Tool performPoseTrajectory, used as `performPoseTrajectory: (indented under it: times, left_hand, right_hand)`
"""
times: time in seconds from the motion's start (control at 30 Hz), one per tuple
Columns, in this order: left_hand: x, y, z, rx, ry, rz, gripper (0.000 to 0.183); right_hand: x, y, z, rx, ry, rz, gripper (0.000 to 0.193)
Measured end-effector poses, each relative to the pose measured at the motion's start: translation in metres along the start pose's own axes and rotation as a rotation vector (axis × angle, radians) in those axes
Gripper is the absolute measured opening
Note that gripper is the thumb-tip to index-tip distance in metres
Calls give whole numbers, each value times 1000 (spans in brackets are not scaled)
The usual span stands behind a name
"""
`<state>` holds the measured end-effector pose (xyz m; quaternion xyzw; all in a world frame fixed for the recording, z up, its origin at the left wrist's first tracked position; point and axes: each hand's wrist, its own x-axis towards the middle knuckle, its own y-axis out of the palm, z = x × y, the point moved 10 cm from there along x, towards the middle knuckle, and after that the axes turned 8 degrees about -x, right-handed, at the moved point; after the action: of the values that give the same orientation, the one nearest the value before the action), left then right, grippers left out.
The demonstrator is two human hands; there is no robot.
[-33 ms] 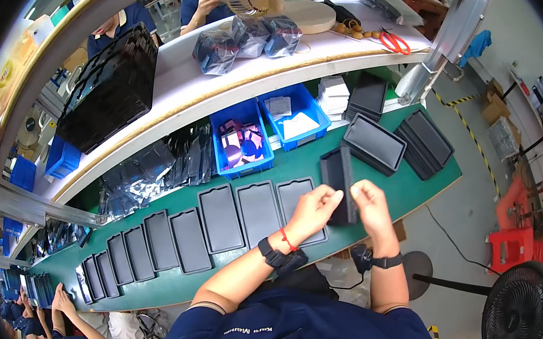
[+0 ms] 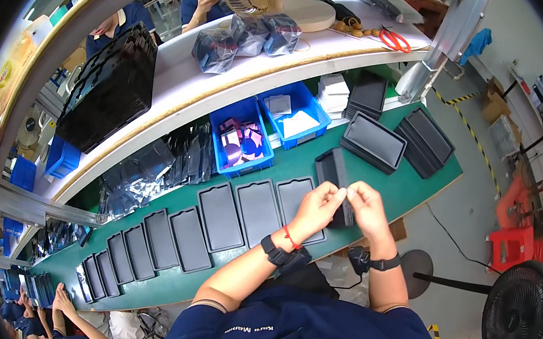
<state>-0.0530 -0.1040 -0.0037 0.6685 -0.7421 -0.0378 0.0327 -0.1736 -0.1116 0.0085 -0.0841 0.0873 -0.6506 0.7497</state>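
Head view: left hand (image 2: 321,204) and right hand (image 2: 368,209) met by a dark tray (image 2: 332,168)

Both hands were drawn into pinches, fingertips together; whether they gripped something thin was too small to tell. The dark tray was on the green tabletop (image 2: 408,190), partly hidden behind them. Left of the left hand lay a row of flat trays (image 2: 221,217); beyond the right hand stood a tray stack (image 2: 375,141).

Bright in here, light fairly even. Inside of the deep black plastic tray (image 2: 331,168) reads dark. Glare patch on the glossy grey floor (image 2: 460,202), glints on crumpled silvery-black plastic pouches (image 2: 142,172). Fisheye bows straight edges; corners black, left rim smeary.
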Motion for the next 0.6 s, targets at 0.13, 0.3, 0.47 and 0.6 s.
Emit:
performPoseTrajectory:
  times: [0.13,0.3,0.47,0.6]
  left_hand:
    - [-1,17,5,-110,-113,39,29]
    - [-4,7,13,-111,-129,-115,31]
    - [10,27,14,637,12,2,29]
    - [3,12,24,691,-72,53,37]
  right_hand:
    - [-9,-3,-7,63,26,-34,14]
    - [-4,-74,-71,322,136,-160,15]
    - [0,-118,-94,48,225,-188,19]
    - [2,-94,-70,-256,75,-225,14]
